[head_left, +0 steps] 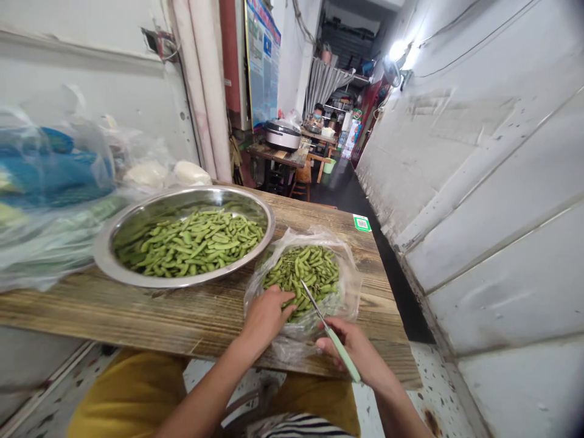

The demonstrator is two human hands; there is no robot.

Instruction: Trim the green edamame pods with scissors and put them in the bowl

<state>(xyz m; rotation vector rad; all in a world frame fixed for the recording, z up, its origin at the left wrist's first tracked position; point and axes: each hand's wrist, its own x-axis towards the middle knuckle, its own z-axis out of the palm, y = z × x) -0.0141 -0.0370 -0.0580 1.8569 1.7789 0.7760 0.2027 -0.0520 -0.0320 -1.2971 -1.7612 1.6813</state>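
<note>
Rough wooden plank worktop (182, 316) in a narrow alley: the left hand (267, 316) closes on small green edamame pods (303, 274) in a crinkly clear plastic bag (349, 286); the right hand (360, 350) grips pale-green-handled scissors (335, 340). Pods look light, firm and slightly fuzzy, best pinched mid-body. A wide steel basin (109, 255) of pods sits left.

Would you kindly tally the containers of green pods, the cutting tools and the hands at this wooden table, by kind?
Steel bowl of pods: 1
Clear plastic bag of pods: 1
Scissors, in the right hand: 1
Hands, counting the left hand reaching into the bag: 2
Total: 5
</note>
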